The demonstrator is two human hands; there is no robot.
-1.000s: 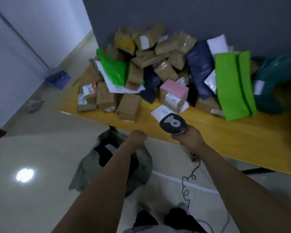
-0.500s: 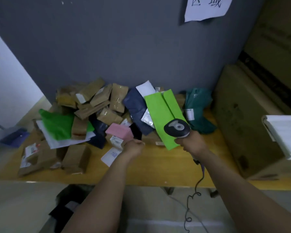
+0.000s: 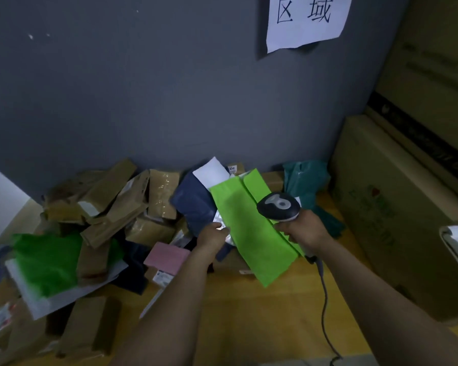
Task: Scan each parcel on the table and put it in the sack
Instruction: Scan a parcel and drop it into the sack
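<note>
**Brown card, silver film, lime plastic: picking the next parcel**

Brown cardboard parcels (image 3: 111, 207) are heaped at the left of the yellow table (image 3: 249, 326), with a pink parcel (image 3: 167, 257) at the heap's near edge. Just right of it, the left hand (image 3: 212, 237) reaches into the pile. Its fingers are curled against a silvery packet (image 3: 218, 220) tucked beside the lime-green mailer (image 3: 251, 233); I cannot tell whether they have actually pinched it. Further right, the right hand (image 3: 302, 231) is wrapped firmly round the scanner (image 3: 278, 206), whose head sits over the mailer. The sack is out of view. To do this step well, I would draw one parcel free and turn its label up. Then flatten the film so the barcode lies smooth, and aim the scanner squarely at it.
</note>
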